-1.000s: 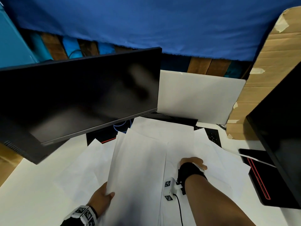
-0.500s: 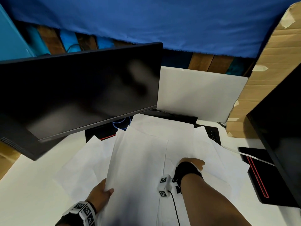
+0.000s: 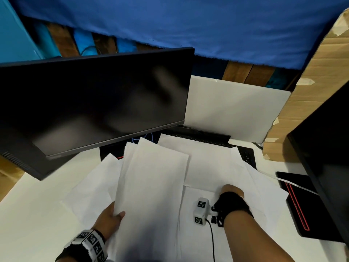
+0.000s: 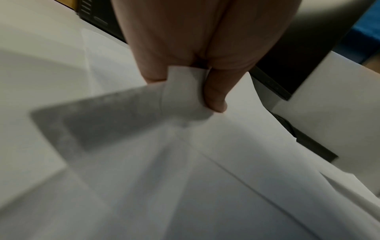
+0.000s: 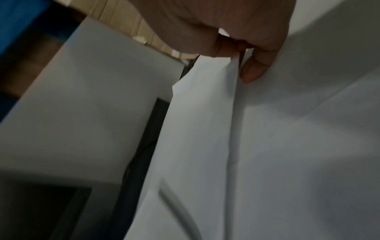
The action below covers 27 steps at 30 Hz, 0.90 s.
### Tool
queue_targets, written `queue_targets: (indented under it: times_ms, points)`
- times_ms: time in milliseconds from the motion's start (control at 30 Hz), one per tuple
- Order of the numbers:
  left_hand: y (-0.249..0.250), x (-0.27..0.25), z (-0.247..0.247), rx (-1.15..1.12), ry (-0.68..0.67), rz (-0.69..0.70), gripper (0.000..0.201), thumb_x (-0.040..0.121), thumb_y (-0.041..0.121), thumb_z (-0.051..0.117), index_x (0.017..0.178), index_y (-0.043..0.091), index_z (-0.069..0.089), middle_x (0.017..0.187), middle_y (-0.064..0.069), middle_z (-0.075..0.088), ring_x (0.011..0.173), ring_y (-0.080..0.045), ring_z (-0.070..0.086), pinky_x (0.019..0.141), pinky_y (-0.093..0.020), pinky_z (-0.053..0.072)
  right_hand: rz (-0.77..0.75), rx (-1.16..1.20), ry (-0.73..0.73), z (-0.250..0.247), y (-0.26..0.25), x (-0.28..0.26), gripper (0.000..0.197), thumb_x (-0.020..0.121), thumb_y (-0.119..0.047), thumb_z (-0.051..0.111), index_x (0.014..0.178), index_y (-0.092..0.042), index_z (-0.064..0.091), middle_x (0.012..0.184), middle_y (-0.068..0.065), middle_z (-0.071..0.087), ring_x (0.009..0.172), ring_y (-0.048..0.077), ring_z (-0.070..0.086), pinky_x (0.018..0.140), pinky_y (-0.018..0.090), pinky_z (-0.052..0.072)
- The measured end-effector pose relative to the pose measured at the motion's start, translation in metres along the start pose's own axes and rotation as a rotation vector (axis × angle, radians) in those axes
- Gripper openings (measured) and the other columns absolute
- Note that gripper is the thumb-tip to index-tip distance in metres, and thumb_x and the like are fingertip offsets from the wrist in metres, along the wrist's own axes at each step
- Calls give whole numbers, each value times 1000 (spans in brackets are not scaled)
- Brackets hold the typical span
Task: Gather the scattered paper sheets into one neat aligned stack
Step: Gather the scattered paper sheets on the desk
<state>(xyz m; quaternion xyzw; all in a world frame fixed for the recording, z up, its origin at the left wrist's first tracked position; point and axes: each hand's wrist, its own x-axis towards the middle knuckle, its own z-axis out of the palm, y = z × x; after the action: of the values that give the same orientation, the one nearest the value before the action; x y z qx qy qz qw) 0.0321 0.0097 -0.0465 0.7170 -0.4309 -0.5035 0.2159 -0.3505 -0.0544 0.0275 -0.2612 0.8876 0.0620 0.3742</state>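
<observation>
White paper sheets (image 3: 151, 186) on a white table (image 3: 37, 214) — black monitor (image 3: 94, 101), blue cloth (image 3: 188, 21).

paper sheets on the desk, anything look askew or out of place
Yes. The loose sheets are fanned at mixed angles, and some lie over the black keyboard. The left hand holds a held bundle with uneven top edges. The right hand pinches one sheet's edge.

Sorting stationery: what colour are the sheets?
White sheets, unprinted; clearest in the head view.
</observation>
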Motion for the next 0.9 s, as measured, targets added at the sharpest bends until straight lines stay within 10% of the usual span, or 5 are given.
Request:
queue_targets:
  times_ms: [133, 267, 367, 533, 900]
  points:
    - [-4, 0, -17, -102, 102, -36, 29, 86, 1, 57, 115, 7, 57, 107, -20, 68, 99, -36, 63, 92, -45, 48, 95, -107, -71, -14, 43, 15, 93, 82, -62, 55, 149, -11, 16, 156, 7, 24, 143, 26, 26, 117, 36, 22]
    - [-11, -1, -27, -155, 135, -56, 28, 86, -1, 57, 114, 3, 56, 108, -22, 66, 101, -38, 62, 94, -47, 47, 190, 935, 185, -16, 74, 26, 64, 95, -42, 40, 148, -9, 23, 153, 18, 28, 140, 35, 30, 117, 48, 23]
    - [-17, 0, -26, -119, 123, -45, 26, 85, 1, 58, 110, 7, 58, 107, -21, 68, 99, -37, 64, 96, -50, 47, 307, 1406, 131, 1, 77, 33, 97, 66, -73, 55, 146, -27, 27, 152, 5, 33, 135, 34, 37, 103, 62, 30]
    - [-23, 2, -26, -125, 134, -54, 25, 85, 2, 59, 108, 9, 58, 109, -24, 68, 100, -39, 63, 97, -55, 46, 41, 994, 85, 4, 65, 20, 44, 89, -6, 53, 132, 5, 47, 136, 23, 51, 105, 28, 56, 87, 36, 47]
    - [-18, -16, -20, -122, 136, -59, 25, 86, 11, 58, 111, 13, 59, 106, -15, 68, 100, -34, 63, 95, -46, 48, -500, 385, 271, -1, 4, 21, 38, 94, -15, 51, 129, 0, 52, 131, 24, 55, 120, 37, 52, 100, 35, 39]
